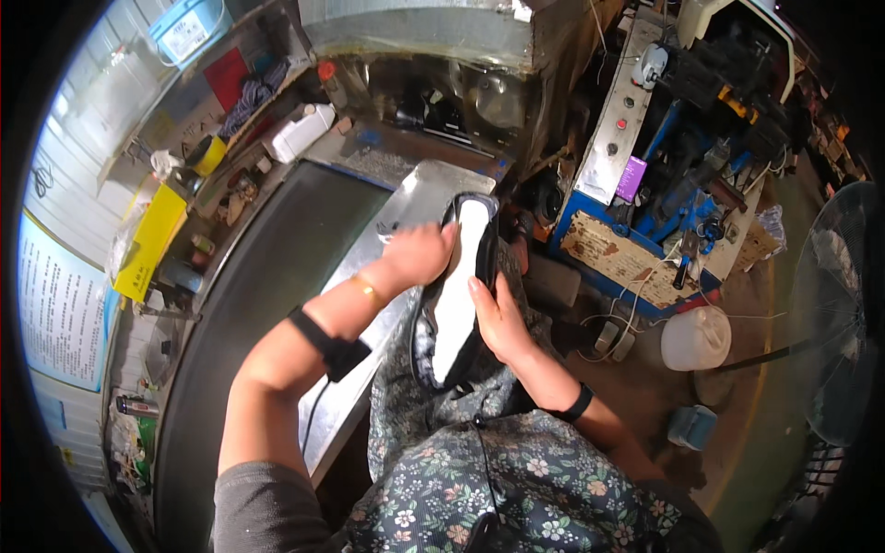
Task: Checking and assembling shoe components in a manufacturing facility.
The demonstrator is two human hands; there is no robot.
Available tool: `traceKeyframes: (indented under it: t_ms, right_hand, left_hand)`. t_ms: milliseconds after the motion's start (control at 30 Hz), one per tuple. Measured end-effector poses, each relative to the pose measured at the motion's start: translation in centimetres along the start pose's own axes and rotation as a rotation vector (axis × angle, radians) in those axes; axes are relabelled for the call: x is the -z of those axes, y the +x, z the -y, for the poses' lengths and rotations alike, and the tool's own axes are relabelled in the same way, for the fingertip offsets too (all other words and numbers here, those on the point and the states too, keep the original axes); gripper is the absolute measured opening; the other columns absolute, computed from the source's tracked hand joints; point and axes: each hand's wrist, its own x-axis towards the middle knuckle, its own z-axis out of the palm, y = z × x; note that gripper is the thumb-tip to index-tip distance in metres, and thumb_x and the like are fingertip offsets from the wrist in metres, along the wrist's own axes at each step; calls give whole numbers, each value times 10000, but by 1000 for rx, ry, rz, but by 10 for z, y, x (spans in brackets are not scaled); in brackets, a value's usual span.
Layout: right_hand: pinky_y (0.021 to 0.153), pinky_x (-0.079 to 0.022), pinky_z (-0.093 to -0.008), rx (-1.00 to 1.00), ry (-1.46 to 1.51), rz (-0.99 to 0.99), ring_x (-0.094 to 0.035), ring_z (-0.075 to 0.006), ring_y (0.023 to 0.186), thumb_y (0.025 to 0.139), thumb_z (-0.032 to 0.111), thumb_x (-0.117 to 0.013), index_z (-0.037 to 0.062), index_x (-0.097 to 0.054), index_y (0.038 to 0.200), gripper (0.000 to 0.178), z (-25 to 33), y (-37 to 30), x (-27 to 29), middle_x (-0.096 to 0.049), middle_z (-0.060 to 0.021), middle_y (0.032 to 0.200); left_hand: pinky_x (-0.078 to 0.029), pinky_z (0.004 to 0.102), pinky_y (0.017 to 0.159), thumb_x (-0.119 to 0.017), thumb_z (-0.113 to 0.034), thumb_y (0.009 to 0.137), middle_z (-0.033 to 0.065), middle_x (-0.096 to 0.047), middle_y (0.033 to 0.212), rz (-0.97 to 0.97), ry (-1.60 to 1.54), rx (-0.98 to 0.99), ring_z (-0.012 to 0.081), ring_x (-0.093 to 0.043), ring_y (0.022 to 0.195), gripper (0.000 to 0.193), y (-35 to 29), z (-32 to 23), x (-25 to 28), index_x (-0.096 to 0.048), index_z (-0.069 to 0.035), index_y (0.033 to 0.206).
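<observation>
A dark shoe [458, 295] with a white bottom lies over my lap, its white underside turned up and its dark edge showing all around. Along its right side, my right hand [501, 318] grips it, with the thumb on the white bottom and the fingers on the dark edge. My left hand [422, 252] is closed in a fist against the upper left edge of the shoe. What its fingers hold, if anything, is hidden. Some pale, fluffy material shows at the shoe's lower left side.
A metal plate [419, 189] lies left of my lap, beside a dark conveyor belt [267, 267]. A cluttered shelf runs along the left wall. To the right stand a blue machine [636, 249], a white plastic jug [696, 338], loose cables and a large fan [834, 304].
</observation>
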Motion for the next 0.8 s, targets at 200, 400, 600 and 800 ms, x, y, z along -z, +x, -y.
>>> traceKeyframes:
  t_ms: [200,400,600,800]
  right_hand:
    - [1026,-403,-338,-16,87,25,-524,-271,1223,1013,363,-520,-118,-323,1401,649,-12,-13,5,-527,-247,1321]
    - [1021,-404,-352,124,-304,-66,-522,-282,1223,1019,369,-508,-87,-265,1452,674,-21,-10,0,-524,-242,1328]
    - [1041,-387,-366,29,-100,129,-498,-292,1252,1017,369,-510,-83,-198,1483,721,-2,-11,6,-491,-238,1372]
    - [916,-477,-441,119,-473,65,-584,-493,1100,978,381,-544,-170,-181,1430,800,14,-17,1,-555,-416,1148]
  left_hand:
    - [-512,513,836,-369,-439,1026,282,-674,1011,-81,-606,393,454,-649,946,535,-79,-46,-8,-564,56,1087]
    - [-524,477,856,-382,-448,1024,305,-676,977,47,-322,560,436,-662,959,570,-75,-59,-6,-590,77,1101]
    - [-382,433,1066,-192,-588,1021,344,-593,1212,-91,-1055,584,457,-518,1234,830,-50,-14,-30,-553,124,1246]
    - [-527,418,514,-403,-295,1002,128,-670,620,-27,110,209,291,-675,551,476,-34,-36,20,-690,-89,683]
